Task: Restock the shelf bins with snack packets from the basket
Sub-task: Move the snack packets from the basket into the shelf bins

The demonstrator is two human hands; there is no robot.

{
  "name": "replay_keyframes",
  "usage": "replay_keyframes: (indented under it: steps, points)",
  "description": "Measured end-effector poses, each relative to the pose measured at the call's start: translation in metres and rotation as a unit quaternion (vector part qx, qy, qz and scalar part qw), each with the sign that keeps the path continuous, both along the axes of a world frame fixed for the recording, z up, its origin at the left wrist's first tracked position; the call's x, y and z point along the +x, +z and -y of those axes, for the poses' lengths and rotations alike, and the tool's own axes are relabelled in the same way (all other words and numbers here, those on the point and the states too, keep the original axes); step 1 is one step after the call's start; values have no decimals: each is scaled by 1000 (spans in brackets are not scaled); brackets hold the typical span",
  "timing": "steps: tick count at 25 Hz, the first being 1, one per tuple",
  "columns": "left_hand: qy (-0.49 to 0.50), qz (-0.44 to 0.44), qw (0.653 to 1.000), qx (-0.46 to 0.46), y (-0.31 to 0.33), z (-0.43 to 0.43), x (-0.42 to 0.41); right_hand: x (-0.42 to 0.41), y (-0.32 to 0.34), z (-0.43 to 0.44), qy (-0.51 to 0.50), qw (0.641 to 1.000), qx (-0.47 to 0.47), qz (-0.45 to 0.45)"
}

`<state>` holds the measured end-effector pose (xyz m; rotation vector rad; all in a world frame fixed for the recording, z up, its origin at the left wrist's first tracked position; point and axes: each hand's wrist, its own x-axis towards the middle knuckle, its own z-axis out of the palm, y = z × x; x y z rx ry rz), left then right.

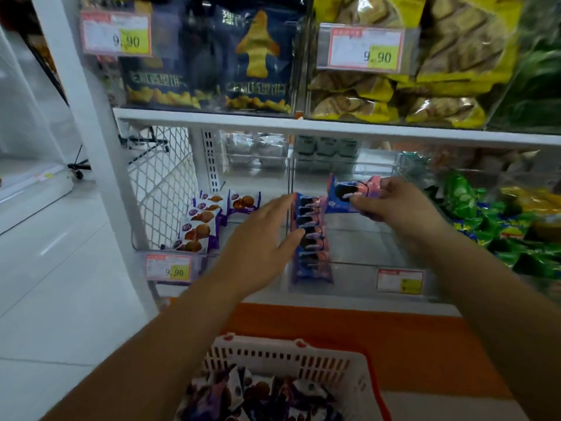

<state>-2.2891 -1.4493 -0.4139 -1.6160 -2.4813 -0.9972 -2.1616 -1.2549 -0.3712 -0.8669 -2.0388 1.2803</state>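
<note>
Packet, blue and pink, is pinched by the right hand above the clear bin. A row of like packets is stood along the bin's left side, touched by the straight, spread fingers of the left hand. More packets are seen in the basket below.

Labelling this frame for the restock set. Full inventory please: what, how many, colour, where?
clear bins: three, transparent, lower shelf
packet row: about seven, blue-pink, middle bin
held packet: one, blue-pink, above middle bin
purple packets: about six, purple-white, left bin
green packets: many, green, right bin
basket: one, white, bottom centre, purple packets inside
dark bags: two, navy, upper shelf left
yellow bags: several, yellow, upper shelf right
price tags: four, white-yellow, bin fronts
left hand: open, fingers against packet row
right hand: fingers pinch held packet
</note>
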Motion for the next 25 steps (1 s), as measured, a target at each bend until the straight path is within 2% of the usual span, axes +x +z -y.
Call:
replay_keyframes:
  steps: [3,7,11,15,20,25]
  points:
    - [-8,-130,989,-72,-12,-26,-33,-41,-21,-59,-68,991,32,110]
    - [-34,-101,994,-31,-30,-34,-47,-89,-52,-105,-88,974,-3,208]
    - [-44,-77,996,-14,-32,-33,-47,-112,-78,-128,-74,978,-47,188]
    - [-54,-75,996,-11,-33,-33,-49,-123,-101,-145,-69,974,-56,208]
    - [-53,-92,994,-15,-34,-33,-49,-123,-93,-125,-103,965,-3,239]
    - [-47,-90,994,-31,-33,-35,-49,-110,-71,-110,-81,966,-46,243]
